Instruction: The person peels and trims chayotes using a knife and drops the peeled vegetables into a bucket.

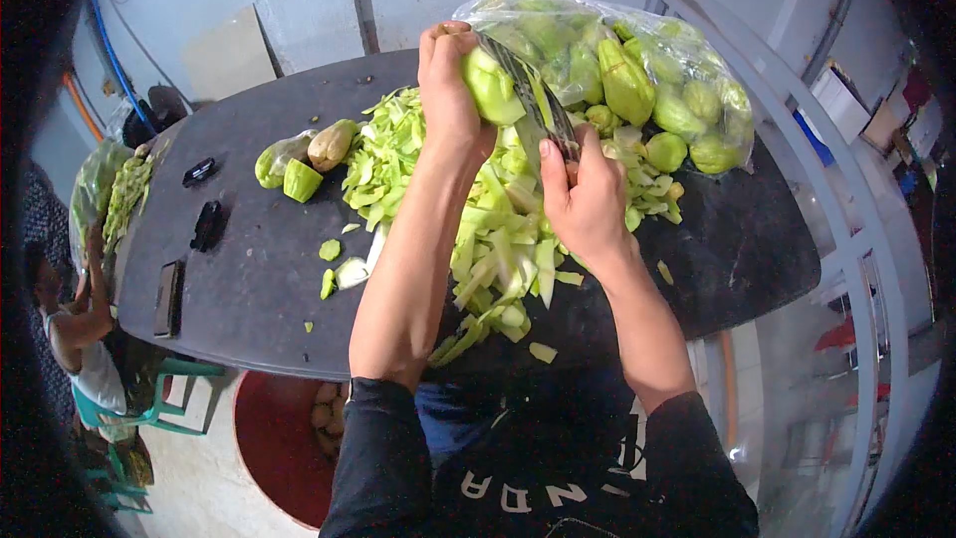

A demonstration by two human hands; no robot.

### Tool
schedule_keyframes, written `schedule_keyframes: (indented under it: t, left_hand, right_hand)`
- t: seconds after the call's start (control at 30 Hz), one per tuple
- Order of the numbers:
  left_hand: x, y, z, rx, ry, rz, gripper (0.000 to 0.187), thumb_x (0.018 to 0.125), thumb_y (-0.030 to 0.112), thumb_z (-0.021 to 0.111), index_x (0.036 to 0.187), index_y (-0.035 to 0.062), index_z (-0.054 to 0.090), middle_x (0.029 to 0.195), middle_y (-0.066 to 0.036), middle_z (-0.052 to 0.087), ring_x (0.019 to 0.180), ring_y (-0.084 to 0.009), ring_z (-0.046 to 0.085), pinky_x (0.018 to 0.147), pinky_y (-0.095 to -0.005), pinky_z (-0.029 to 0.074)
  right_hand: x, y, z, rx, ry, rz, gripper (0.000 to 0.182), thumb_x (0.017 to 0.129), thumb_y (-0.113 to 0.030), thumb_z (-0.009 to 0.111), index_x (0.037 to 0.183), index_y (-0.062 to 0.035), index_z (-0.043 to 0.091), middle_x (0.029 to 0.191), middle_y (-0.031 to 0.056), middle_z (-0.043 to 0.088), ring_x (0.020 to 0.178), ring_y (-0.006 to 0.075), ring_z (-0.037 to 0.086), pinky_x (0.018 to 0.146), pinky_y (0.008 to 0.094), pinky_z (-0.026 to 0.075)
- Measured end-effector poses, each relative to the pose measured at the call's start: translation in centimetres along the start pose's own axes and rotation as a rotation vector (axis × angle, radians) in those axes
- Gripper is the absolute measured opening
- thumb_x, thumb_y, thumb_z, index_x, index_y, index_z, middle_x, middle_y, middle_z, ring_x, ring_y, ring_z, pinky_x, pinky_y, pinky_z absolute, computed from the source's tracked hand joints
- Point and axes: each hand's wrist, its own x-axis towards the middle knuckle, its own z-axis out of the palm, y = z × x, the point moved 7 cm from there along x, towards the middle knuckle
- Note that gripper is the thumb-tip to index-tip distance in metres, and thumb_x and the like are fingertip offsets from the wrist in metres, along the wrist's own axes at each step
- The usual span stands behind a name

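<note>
My left hand (450, 90) is wrapped round a light green, partly peeled chayote (491, 88), held above the table. In my right hand (590, 197) is a knife (531, 92) with a wide dark-streaked blade, its handle mostly hidden by my fingers. The blade slants up along the right side of the chayote, with a strip of green on it. Under both hands lies a spread pile of pale green peelings (508, 239). Just beyond them, a clear plastic bag (732, 105) bulges with several whole chayotes.
Two chayotes and a cut piece (302, 180) lie left of the peelings on the dark table (259, 279). Small black objects (206, 226) rest farther left. Below the near edge stands a red tub (274, 448). A metal railing (846, 239) runs along the right; another person (85, 329) sits at far left.
</note>
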Motion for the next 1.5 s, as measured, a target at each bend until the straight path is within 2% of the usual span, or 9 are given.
schedule_keyframes:
  t: [0.23, 0.4, 0.47, 0.53, 0.6, 0.77, 1.03, 1.4, 1.5]
  left_hand:
    - [-1.5, -0.6, 0.8, -0.144, 0.060, -0.197, 0.023, 0.087, 0.032, 0.054, 0.098, 0.0119, 0.056, 0.080, -0.004, 0.059, 0.071, -0.0206, 0.060, 0.064, -0.0371, 0.052]
    - [-0.4, -0.8, -0.1, -0.043, 0.102, -0.041, 0.022, 0.088, 0.031, 0.054, 0.096, 0.0105, 0.058, 0.082, -0.004, 0.060, 0.072, -0.0198, 0.061, 0.065, -0.0362, 0.052]
    - [-0.1, -0.1, -0.7, 0.014, 0.099, 0.015, 0.022, 0.088, 0.030, 0.055, 0.096, 0.0092, 0.059, 0.083, -0.004, 0.061, 0.074, -0.0192, 0.061, 0.066, -0.0357, 0.052]
    - [-0.4, 2.3, 1.5, 0.165, -0.268, 0.002, 0.026, 0.088, 0.029, 0.059, 0.099, 0.0054, 0.059, 0.087, -0.006, 0.062, 0.078, -0.0181, 0.062, 0.070, -0.0345, 0.052]
    - [-1.0, 3.0, 1.5, 0.151, -0.429, -0.187, 0.035, 0.083, 0.022, 0.068, 0.109, -0.0001, 0.060, 0.097, -0.009, 0.066, 0.088, -0.0198, 0.065, 0.082, -0.0351, 0.054]
    - [-1.7, 3.6, 1.0, 0.362, -0.544, -0.271, 0.051, 0.071, 0.011, 0.081, 0.115, -0.0070, 0.063, 0.101, -0.013, 0.069, 0.087, -0.0218, 0.068, 0.086, -0.0355, 0.055]
    - [-2.5, 1.9, 2.5, 0.232, -0.469, -0.186, 0.054, 0.069, 0.010, 0.084, 0.115, -0.0083, 0.063, 0.101, -0.014, 0.070, 0.087, -0.0207, 0.068, 0.085, -0.0342, 0.054]
    - [-2.7, 1.0, 3.1, 0.150, -0.456, -0.203, 0.050, 0.068, 0.008, 0.084, 0.111, -0.0083, 0.065, 0.099, -0.014, 0.070, 0.087, -0.0201, 0.068, 0.084, -0.0333, 0.054]
    - [-2.5, 2.1, 2.8, 0.553, -0.565, -0.182, 0.050, 0.068, 0.007, 0.084, 0.111, -0.0090, 0.064, 0.099, -0.014, 0.070, 0.087, -0.0204, 0.068, 0.084, -0.0336, 0.055]
  right_hand:
    - [-0.6, 0.3, 0.7, -0.002, 0.078, -0.038, 0.017, 0.094, -0.012, 0.057, 0.089, 0.0010, 0.047, 0.061, 0.0167, 0.059, 0.056, 0.0371, 0.062, 0.048, 0.0433, 0.044]
    - [-0.5, 1.0, 0.5, 0.046, 0.096, 0.013, 0.016, 0.093, -0.012, 0.058, 0.090, 0.0009, 0.050, 0.059, 0.0168, 0.059, 0.052, 0.0328, 0.063, 0.046, 0.0405, 0.043]
    - [-0.7, 1.9, 0.0, 0.140, 0.104, 0.030, 0.017, 0.094, -0.013, 0.059, 0.091, 0.0010, 0.051, 0.058, 0.0127, 0.061, 0.050, 0.0244, 0.063, 0.044, 0.0379, 0.043]
    - [-0.5, 3.3, -0.5, 0.373, 0.051, 0.118, 0.015, 0.098, -0.015, 0.055, 0.094, -0.0056, 0.045, 0.059, -0.0029, 0.046, 0.045, 0.0045, 0.042, 0.039, 0.0237, 0.035]
    - [-0.2, 3.3, -0.9, 0.632, -0.016, 0.289, 0.019, 0.098, -0.018, 0.054, 0.089, -0.0071, 0.042, 0.057, -0.0031, 0.042, 0.043, 0.0049, 0.040, 0.039, 0.0242, 0.036]
    - [-0.2, 3.6, -0.5, 0.713, -0.155, 0.339, 0.025, 0.098, -0.020, 0.056, 0.083, -0.0080, 0.041, 0.056, -0.0037, 0.042, 0.043, 0.0047, 0.040, 0.039, 0.0241, 0.035]
    - [0.0, 3.6, -0.6, 0.761, 0.033, 0.293, 0.026, 0.098, -0.024, 0.056, 0.086, -0.0069, 0.041, 0.055, -0.0031, 0.039, 0.042, 0.0060, 0.038, 0.038, 0.0258, 0.036]
    - [0.2, 4.3, -1.4, 0.788, 0.002, 0.287, 0.023, 0.099, -0.022, 0.054, 0.086, -0.0078, 0.042, 0.054, -0.0035, 0.038, 0.041, 0.0057, 0.036, 0.038, 0.0258, 0.034]
    - [0.2, 4.6, -1.4, 0.693, -0.226, 0.355, 0.015, 0.100, -0.020, 0.051, 0.096, -0.0079, 0.044, 0.055, -0.0039, 0.035, 0.040, 0.0062, 0.034, 0.038, 0.0247, 0.034]
